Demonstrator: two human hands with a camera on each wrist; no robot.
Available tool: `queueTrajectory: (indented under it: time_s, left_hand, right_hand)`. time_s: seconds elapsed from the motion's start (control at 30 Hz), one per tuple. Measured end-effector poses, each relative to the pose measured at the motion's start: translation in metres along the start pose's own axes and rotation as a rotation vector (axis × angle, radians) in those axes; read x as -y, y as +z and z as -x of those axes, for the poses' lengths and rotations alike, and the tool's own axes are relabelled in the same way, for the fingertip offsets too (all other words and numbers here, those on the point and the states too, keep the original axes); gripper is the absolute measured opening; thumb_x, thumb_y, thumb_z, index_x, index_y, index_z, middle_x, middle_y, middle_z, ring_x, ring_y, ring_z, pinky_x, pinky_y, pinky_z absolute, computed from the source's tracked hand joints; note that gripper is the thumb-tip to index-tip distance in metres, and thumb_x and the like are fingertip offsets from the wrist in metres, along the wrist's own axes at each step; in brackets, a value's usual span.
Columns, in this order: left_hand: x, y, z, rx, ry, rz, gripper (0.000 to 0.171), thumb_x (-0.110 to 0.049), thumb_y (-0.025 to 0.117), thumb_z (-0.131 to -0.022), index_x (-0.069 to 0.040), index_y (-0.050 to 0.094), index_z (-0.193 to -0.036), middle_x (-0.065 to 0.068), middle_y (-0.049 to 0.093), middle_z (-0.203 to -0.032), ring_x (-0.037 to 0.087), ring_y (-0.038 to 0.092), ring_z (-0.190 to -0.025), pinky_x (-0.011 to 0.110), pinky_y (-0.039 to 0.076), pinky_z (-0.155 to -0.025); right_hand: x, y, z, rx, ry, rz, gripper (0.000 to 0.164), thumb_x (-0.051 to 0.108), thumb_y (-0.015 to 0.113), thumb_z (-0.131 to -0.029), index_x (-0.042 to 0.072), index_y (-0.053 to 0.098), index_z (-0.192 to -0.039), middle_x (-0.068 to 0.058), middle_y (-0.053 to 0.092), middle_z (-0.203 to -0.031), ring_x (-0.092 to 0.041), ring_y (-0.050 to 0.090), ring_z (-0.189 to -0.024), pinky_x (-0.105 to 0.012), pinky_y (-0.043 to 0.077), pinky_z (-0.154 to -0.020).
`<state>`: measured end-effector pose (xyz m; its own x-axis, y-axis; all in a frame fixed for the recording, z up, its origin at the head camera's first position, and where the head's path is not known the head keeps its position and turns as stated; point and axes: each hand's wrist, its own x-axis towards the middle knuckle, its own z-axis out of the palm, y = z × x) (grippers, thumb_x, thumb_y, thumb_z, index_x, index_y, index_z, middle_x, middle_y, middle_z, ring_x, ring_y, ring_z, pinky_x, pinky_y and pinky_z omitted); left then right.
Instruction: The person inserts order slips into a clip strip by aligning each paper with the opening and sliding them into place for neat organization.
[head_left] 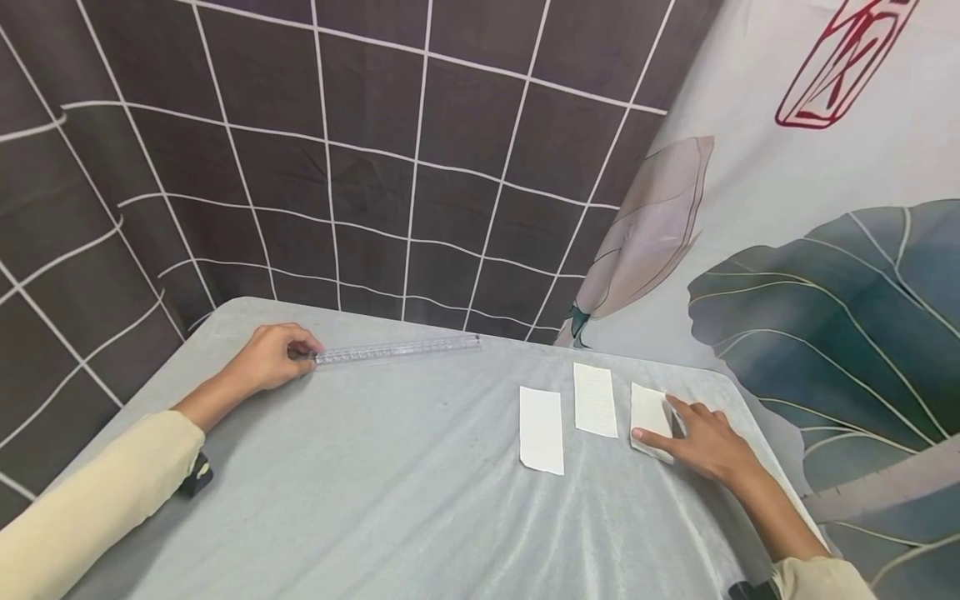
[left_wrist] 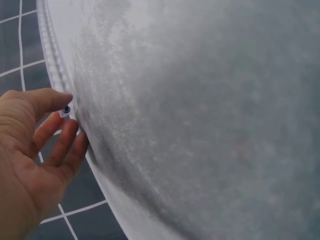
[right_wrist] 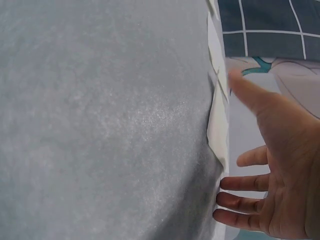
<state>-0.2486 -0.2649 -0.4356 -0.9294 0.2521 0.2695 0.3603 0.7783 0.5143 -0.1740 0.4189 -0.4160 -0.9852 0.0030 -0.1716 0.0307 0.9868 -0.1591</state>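
Note:
At the far left of the table, my left hand pinches the near end of a long, clear plastic strip with thumb and fingertips. The strip lies along the back of the table, pointing right. In the left wrist view, a small dark round piece shows at its end under the thumb. My right hand is spread over the rightmost white paper slip, thumb at its lower left and fingers at its upper right edge. In the right wrist view its fingers are nearly straight, right by the paper.
Two more white paper slips, one in the middle and one on the left, lie left of my right hand. A grey cloth covers the table. A dark gridded curtain and a leaf-patterned curtain hang behind it.

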Motion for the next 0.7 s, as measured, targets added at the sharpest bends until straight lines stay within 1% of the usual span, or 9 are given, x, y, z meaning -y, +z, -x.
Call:
queueTrajectory:
  time_s: [0.1,0.3,0.37,0.53,0.7]
  left_hand:
    - [0.0006,0.0007,-0.0003,0.001,0.005,0.002,0.02,0.001,0.088,-0.082,-0.001,0.085,-0.101,0.018,0.08,-0.1,0.038,0.078,-0.094,0.059,0.062,-0.091]
    - [0.0016,0.0026,-0.0013,0.007,-0.008,0.014,0.019,0.003,0.087,-0.081,0.0,0.085,-0.1,0.018,0.08,-0.098,0.037,0.08,-0.092,0.048,0.064,-0.085]
    - [0.0013,0.0028,-0.0016,0.01,-0.018,0.015,0.018,0.003,0.087,-0.081,-0.001,0.084,-0.099,0.018,0.081,-0.099,0.037,0.08,-0.092,0.049,0.064,-0.085]
    - [-0.0003,0.0025,-0.0028,0.02,-0.042,0.024,0.017,0.003,0.086,-0.082,-0.001,0.083,-0.098,0.022,0.081,-0.102,0.043,0.081,-0.097,0.06,0.064,-0.091]
    - [-0.002,0.003,-0.0046,0.039,-0.062,0.037,0.019,0.004,0.083,-0.083,0.0,0.084,-0.101,0.025,0.082,-0.106,0.046,0.081,-0.102,0.063,0.063,-0.095]
  right_hand:
    - [-0.0002,0.001,0.0001,-0.013,-0.013,0.004,0.118,0.079,0.069,-0.095,-0.008,0.038,-0.168,-0.049,0.046,-0.157,-0.073,0.046,-0.141,-0.086,0.048,-0.1]
    - [-0.0007,0.0026,-0.0014,-0.015,-0.029,0.002,0.116,0.071,0.078,-0.092,-0.013,0.042,-0.163,-0.05,0.048,-0.152,-0.072,0.05,-0.135,-0.082,0.05,-0.099]
    - [-0.0004,0.0024,-0.0024,-0.007,-0.024,-0.008,0.117,0.069,0.08,-0.092,-0.015,0.041,-0.163,-0.052,0.047,-0.151,-0.072,0.05,-0.134,-0.081,0.05,-0.1]
    - [0.0015,-0.0006,-0.0046,0.005,-0.004,-0.033,0.12,0.066,0.084,-0.09,-0.018,0.039,-0.161,-0.055,0.046,-0.151,-0.074,0.05,-0.137,-0.081,0.049,-0.105]
    - [0.0035,-0.0029,-0.0071,0.007,0.016,-0.076,0.121,0.059,0.091,-0.087,-0.023,0.038,-0.159,-0.054,0.051,-0.148,-0.071,0.054,-0.135,-0.079,0.05,-0.105]
